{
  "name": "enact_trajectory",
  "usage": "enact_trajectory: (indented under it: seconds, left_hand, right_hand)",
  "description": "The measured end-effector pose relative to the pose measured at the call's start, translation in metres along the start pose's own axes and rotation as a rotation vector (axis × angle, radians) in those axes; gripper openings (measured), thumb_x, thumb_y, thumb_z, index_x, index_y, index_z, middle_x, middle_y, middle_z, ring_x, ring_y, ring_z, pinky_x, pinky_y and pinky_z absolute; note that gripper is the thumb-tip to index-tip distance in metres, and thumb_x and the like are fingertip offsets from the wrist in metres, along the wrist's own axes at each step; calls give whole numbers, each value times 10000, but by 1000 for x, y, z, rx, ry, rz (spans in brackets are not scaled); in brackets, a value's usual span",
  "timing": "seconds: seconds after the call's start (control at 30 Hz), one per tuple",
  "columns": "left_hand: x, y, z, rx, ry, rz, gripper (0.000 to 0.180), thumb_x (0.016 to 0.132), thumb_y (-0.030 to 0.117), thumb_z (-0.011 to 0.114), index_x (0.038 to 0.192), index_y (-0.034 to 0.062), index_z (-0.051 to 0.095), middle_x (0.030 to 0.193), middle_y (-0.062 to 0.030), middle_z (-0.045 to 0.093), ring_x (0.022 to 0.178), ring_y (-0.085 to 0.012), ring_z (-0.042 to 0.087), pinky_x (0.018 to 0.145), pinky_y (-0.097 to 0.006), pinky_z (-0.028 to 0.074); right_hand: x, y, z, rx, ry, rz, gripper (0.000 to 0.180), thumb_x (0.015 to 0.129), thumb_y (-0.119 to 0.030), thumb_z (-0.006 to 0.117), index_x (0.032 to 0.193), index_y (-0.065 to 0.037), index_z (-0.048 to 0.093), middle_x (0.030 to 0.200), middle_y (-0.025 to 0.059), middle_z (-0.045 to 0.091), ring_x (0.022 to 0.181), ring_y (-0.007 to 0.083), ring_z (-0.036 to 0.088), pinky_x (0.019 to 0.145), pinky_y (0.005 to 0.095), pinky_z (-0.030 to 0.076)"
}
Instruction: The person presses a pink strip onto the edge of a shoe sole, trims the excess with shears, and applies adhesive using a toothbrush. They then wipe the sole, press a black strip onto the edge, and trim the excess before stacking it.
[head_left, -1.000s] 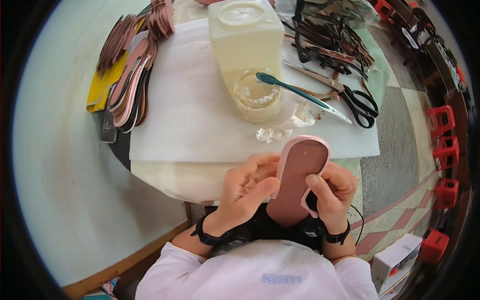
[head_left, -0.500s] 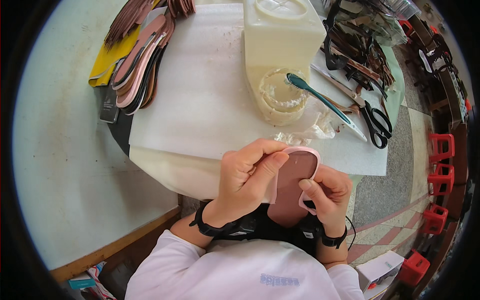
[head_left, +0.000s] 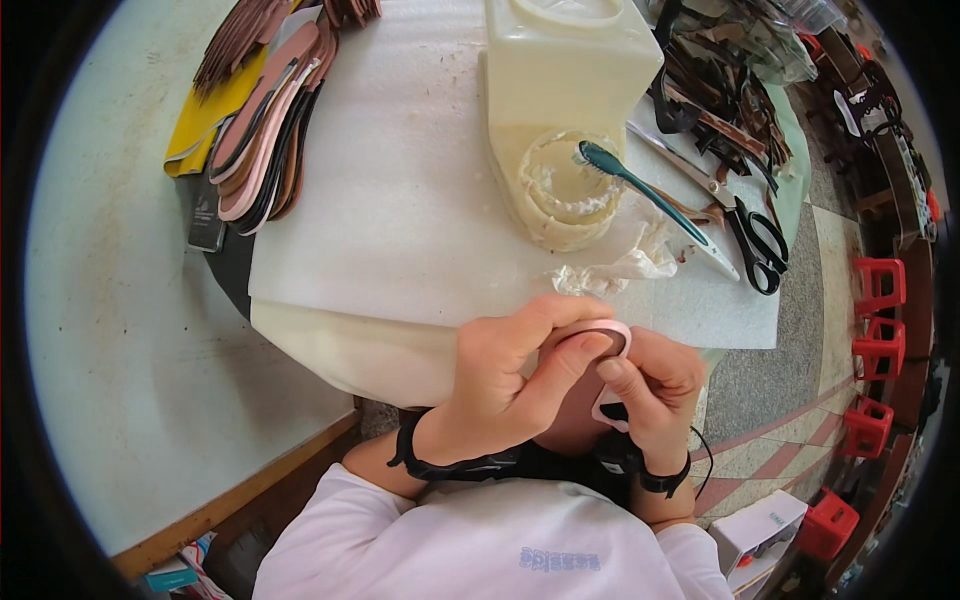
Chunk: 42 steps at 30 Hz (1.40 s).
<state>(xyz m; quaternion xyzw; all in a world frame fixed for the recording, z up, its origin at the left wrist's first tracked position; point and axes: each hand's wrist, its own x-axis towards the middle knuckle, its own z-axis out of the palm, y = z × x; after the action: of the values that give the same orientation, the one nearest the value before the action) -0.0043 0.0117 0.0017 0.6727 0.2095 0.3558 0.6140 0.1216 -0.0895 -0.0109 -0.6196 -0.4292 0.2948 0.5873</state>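
Close to my body, above my lap, both hands hold a brown shoe insole (head_left: 574,412) with a pale pink rim. My left hand (head_left: 515,375) pinches its far rounded end, thumb on the brown face and fingers behind the edge. On the right edge, my right hand (head_left: 655,385) grips the pink rim between thumb and bent fingers. Much of the insole is hidden behind my left hand. Beyond them stands a whitish plastic jug (head_left: 560,85) with a paste-crusted round opening (head_left: 570,185). A dark green and white toothbrush (head_left: 660,210) rests across that opening.
Black-handled scissors (head_left: 750,235) lie to the right, below a heap of brown and black scraps (head_left: 725,120). At the far left, stacked insoles (head_left: 270,140) lie by a yellow cloth (head_left: 205,120). Crumpled film (head_left: 625,265) sits before the jug. Red stools (head_left: 880,345) stand right.
My left hand has moved slightly lower and its thumb further over the insole's end. The insole is tilted more and shows less of its brown face. My right hand keeps its grip.
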Motion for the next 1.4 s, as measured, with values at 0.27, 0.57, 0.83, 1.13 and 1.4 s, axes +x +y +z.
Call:
enact_trajectory:
  seconds: [0.27, 0.57, 0.83, 1.13, 1.4]
  left_hand:
    - [-1, 1, -2, -68, -60, -91, 181, 840, -22, 584, 1018, -55, 586, 863, -90, 655, 784, -99, 610, 683, -209, 492]
    - [4, 1, -2, -146, -106, -90, 148, 834, -49, 537, 970, -36, 594, 930, -131, 668, 840, -139, 631, 750, -249, 496]
    - [4, -1, -1, -164, -104, -67, 154, 838, -59, 519, 971, -45, 597, 920, -139, 664, 831, -151, 631, 752, -255, 496]
    - [1, -2, -1, -214, -118, -108, 176, 852, -74, 452, 980, -59, 571, 928, -161, 657, 842, -161, 630, 763, -264, 499]
    - [3, -8, 1, -144, -88, -38, 150, 862, -45, 496, 980, -26, 588, 848, -95, 652, 759, -105, 595, 683, -220, 467]
  right_hand:
    - [-2, 2, 4, -42, 54, -57, 169, 773, -49, 671, 654, 15, 569, 511, 10, 406, 433, 78, 370, 403, 239, 250]
    - [-1, 0, 4, -11, 46, -61, 210, 776, -49, 670, 635, 7, 524, 526, 12, 426, 441, 83, 375, 416, 238, 263]
    - [0, -1, 4, -23, 50, -56, 215, 772, -49, 675, 632, 7, 522, 527, 18, 433, 450, 87, 384, 421, 239, 279]
    - [-1, 0, 6, 8, 51, -90, 230, 771, -45, 674, 619, 3, 508, 519, 19, 425, 443, 93, 381, 417, 241, 280]
    - [-2, 3, 5, -6, 51, -97, 229, 779, -48, 668, 626, 3, 505, 532, 21, 427, 452, 93, 387, 421, 241, 281]
